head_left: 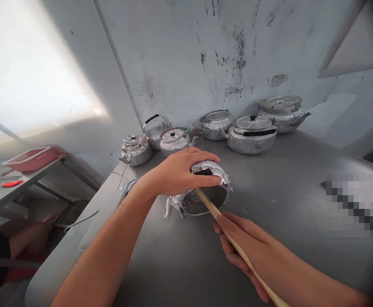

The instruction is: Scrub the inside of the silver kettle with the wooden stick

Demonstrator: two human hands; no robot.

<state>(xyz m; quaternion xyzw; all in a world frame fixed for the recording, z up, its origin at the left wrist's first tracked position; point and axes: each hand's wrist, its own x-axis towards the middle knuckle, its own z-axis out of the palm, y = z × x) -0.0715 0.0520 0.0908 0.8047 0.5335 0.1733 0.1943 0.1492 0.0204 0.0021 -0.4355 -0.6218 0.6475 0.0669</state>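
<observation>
A silvery metal kettle (223, 172) lies tipped on the table, its open mouth turned toward me and its spout (167, 209) at the left. My left hand (186, 170) is closed over its upper side, with a black grip (202, 172) partly under the fingers. My right hand (240, 243) is wrapped around a long wooden stick (214, 208). The stick's far end goes into the kettle's mouth, where its tip is hidden. The near end runs out of view at the bottom.
Several similar kettles (252, 140) stand along the wall on the grey table (161, 264). At the left lie a thin flat grey object (101, 221) and a cable. A second table (29, 181) bears a red basket (33, 158); a person's bare legs (29, 238) show below.
</observation>
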